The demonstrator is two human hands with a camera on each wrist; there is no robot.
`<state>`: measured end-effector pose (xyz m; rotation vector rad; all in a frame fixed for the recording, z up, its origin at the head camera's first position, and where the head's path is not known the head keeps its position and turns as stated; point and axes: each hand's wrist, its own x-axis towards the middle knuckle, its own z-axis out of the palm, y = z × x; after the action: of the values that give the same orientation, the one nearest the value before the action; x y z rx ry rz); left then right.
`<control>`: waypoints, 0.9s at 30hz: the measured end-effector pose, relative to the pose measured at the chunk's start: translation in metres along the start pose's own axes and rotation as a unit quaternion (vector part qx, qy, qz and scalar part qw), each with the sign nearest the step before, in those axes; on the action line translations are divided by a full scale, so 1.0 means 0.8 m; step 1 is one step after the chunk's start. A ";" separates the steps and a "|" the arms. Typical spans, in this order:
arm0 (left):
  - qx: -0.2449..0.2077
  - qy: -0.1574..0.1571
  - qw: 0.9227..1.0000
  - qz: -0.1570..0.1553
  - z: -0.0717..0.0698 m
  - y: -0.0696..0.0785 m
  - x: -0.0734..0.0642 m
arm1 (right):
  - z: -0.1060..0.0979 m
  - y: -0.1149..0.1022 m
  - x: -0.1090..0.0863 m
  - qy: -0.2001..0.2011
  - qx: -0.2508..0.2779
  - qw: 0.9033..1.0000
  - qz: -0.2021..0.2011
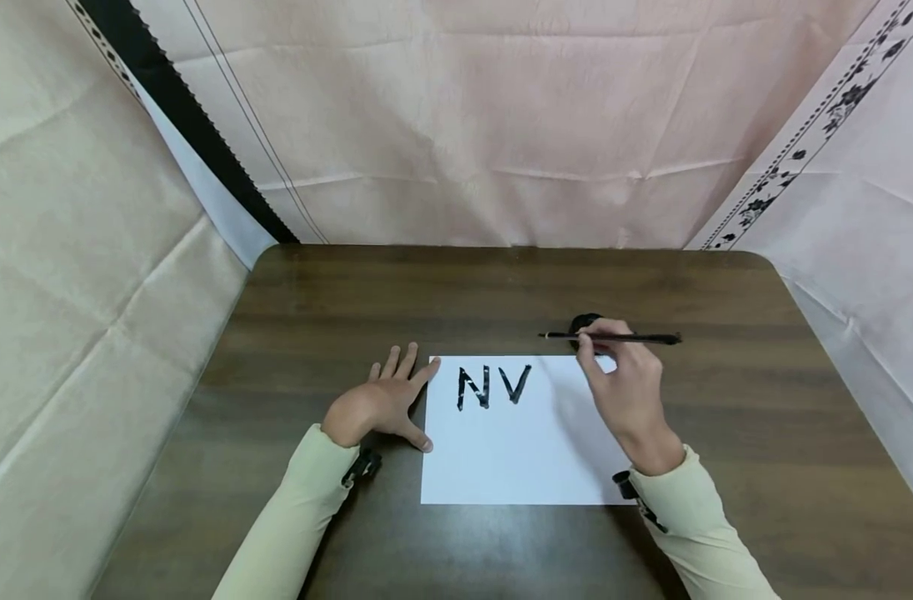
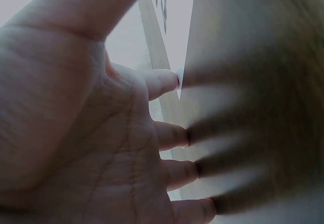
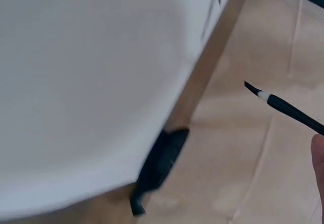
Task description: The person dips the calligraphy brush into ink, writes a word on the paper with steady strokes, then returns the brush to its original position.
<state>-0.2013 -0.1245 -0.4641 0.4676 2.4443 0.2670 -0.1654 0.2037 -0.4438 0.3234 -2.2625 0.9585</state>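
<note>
On the dark wooden counter (image 1: 726,400) lies a white sheet of paper (image 1: 516,458) bearing the black painted letters "NV" (image 1: 494,387) near its far edge; the left hand (image 1: 381,402) rests flat on the counter just beside the sheet's left edge, its fingers (image 2: 169,135) straight and spread, the forefinger touching the paper's far left corner; the right hand (image 1: 627,392) hangs above the sheet's far right corner, its fingers pinching a slim black brush (image 1: 614,337) held roughly level, tip pointing left; a small dark object (image 1: 582,323), perhaps an ink dish, sits just behind that hand, mostly hidden.
</note>
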 end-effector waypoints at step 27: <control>-0.003 0.003 1.000 -0.003 0.001 0.001 -0.001 | -0.014 0.090 0.020 0.015 -0.036 0.997 0.074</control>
<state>-0.1998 -0.1236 -0.4644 0.4580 2.4495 0.2734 -0.2050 0.2625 -0.4673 0.1108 -2.3122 0.9467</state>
